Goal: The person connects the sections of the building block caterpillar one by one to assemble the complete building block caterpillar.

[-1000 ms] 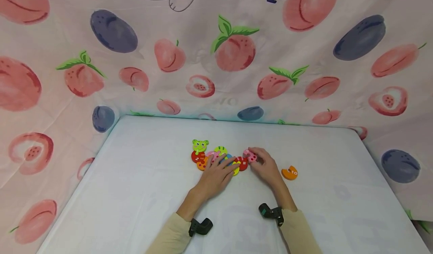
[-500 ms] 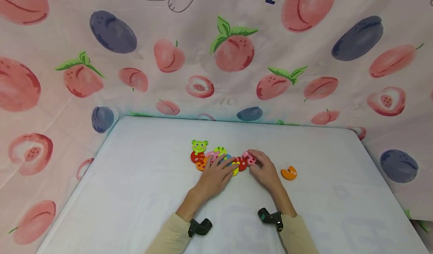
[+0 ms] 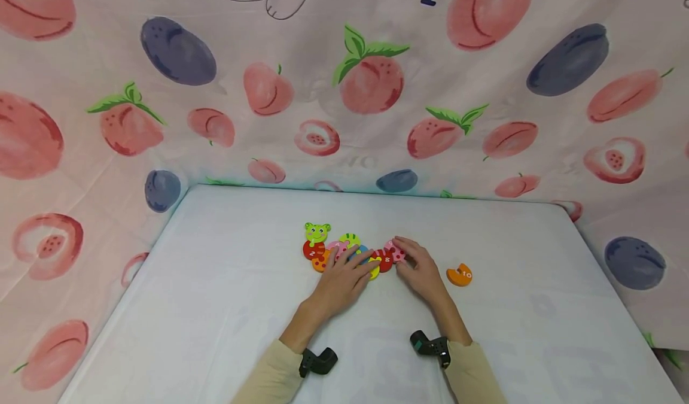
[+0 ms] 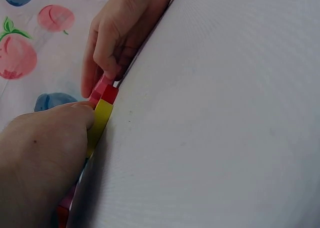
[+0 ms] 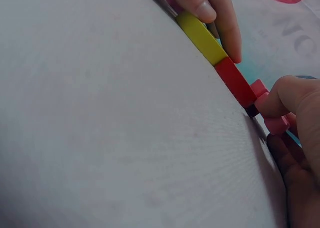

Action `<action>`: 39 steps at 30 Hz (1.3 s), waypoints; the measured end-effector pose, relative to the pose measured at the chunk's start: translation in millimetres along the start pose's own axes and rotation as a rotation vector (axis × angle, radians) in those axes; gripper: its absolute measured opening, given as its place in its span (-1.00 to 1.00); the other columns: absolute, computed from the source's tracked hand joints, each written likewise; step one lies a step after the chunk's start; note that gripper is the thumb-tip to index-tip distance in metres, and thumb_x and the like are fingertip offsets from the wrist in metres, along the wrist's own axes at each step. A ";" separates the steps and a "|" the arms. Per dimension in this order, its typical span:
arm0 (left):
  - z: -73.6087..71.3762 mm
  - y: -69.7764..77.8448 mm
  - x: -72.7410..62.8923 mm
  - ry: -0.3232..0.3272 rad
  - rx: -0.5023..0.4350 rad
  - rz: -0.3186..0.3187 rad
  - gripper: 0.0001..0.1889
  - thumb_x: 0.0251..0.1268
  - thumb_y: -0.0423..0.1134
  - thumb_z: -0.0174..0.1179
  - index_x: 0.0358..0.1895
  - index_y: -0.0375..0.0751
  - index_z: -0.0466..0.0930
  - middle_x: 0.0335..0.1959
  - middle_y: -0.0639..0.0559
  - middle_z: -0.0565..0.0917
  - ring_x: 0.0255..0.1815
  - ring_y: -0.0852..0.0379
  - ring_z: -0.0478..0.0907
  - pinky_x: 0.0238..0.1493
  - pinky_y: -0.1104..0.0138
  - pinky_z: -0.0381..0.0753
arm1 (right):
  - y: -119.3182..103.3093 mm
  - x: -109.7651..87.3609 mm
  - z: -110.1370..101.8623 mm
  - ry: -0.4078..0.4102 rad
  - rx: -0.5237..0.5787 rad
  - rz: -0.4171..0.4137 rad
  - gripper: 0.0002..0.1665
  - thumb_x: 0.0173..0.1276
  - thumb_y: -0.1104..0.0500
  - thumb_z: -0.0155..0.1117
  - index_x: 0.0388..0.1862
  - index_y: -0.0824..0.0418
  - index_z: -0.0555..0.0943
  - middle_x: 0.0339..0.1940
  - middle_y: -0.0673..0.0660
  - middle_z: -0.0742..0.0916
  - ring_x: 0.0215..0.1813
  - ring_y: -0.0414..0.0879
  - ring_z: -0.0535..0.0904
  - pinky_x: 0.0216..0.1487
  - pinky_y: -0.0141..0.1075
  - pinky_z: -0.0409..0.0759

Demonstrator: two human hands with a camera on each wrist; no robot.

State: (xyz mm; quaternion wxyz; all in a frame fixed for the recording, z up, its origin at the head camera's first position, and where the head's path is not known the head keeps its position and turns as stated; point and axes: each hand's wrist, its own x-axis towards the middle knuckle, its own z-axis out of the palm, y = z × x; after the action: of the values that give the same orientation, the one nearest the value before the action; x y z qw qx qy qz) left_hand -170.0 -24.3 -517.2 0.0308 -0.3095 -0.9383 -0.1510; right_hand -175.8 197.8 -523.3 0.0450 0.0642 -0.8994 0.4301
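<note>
A caterpillar puzzle of colourful numbered pieces lies on the white table, its green smiling head (image 3: 317,232) at the left end. My left hand (image 3: 339,284) rests over the middle pieces with fingers spread, covering part of them. At the right end of the row is a red piece (image 3: 385,260) marked 8, beside a yellow piece (image 5: 202,38). Between thumb and fingers, my right hand (image 3: 422,272) pinches a pink spotted puzzle piece (image 3: 397,252) right at the red one's edge. In the right wrist view, the pink piece sits slightly higher than the red.
An orange puzzle piece (image 3: 460,275) marked 10, with a notch, lies apart to the right of my right hand. A fruit-printed cloth (image 3: 226,93) hangs behind the table (image 3: 204,308) and along its left side.
The right hand has shifted the pink piece slightly left and down, closer against the red piece. The left hand stays in place on the row.
</note>
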 end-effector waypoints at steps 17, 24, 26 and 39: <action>-0.2 0.3 0.0 0.027 0.002 0.017 -0.55 0.48 0.02 -0.05 0.38 0.29 0.35 0.49 0.18 0.30 0.56 -0.01 0.11 0.53 -0.16 -0.01 | -1.2 -0.2 -0.9 -0.006 -0.021 -0.013 -0.41 0.31 0.22 0.19 0.35 0.06 0.48 0.41 0.12 0.50 0.45 0.15 0.34 0.42 0.17 0.31; -1.3 0.4 0.2 0.008 -0.001 0.006 -0.55 0.49 0.04 -0.08 0.40 0.31 0.33 0.51 0.21 0.27 0.57 0.01 0.08 0.55 -0.14 -0.05 | 0.9 0.6 0.2 -0.005 -0.054 -0.023 -0.40 0.30 0.21 0.20 0.35 0.05 0.47 0.41 0.11 0.50 0.45 0.14 0.34 0.40 0.19 0.31; -1.3 0.6 0.1 0.008 -0.001 0.007 -0.55 0.49 0.04 -0.08 0.40 0.31 0.33 0.51 0.21 0.27 0.57 0.01 0.08 0.55 -0.14 -0.05 | 2.2 0.8 0.8 -0.006 -0.066 -0.026 -0.40 0.30 0.20 0.20 0.35 0.04 0.47 0.41 0.11 0.50 0.44 0.14 0.34 0.40 0.19 0.32; -0.4 0.8 0.2 0.016 -0.004 0.010 -0.55 0.48 0.03 -0.06 0.39 0.29 0.35 0.50 0.19 0.29 0.56 0.00 0.10 0.54 -0.15 -0.02 | 1.0 0.0 0.9 -0.001 -0.132 -0.083 -0.40 0.29 0.24 0.23 0.34 0.10 0.49 0.39 0.15 0.52 0.38 0.16 0.39 0.35 0.17 0.40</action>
State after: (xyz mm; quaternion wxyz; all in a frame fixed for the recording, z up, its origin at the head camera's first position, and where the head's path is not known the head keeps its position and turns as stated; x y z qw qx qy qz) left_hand -169.7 -23.8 -516.5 0.0386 -0.3129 -0.9362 -0.1551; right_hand -176.0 197.8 -524.5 0.0664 0.0986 -0.9223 0.3677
